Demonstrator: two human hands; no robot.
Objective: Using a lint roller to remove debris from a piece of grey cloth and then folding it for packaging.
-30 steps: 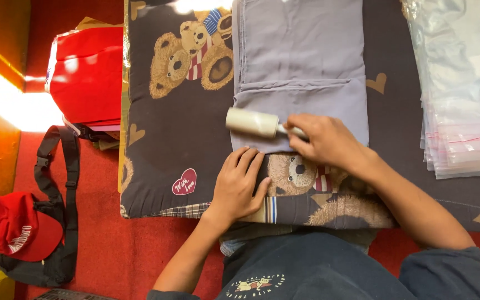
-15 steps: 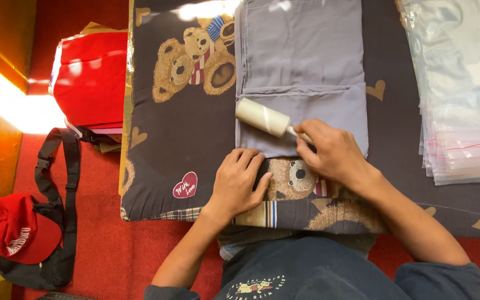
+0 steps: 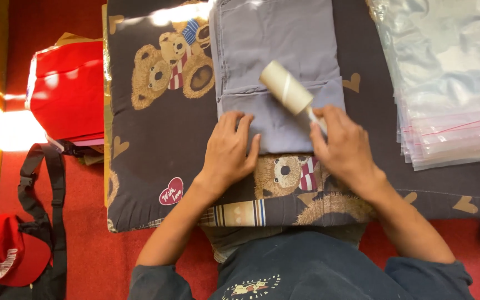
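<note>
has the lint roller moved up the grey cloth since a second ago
Yes. The lint roller has rolled up the grey cloth, away from its near edge.

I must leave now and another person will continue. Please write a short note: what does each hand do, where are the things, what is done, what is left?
Left hand: flat on the near edge of the folded grey garment, pressing it down; it holds nothing.
Right hand: grips the handle of the lint roller, whose roll lies on the garment's middle.
The garment lies on the bear-print cushion; clear zip bags are stacked to the right.
Done: garment folded and laid flat.
Left: rolling looks unfinished; the garment is not yet bagged.
</note>
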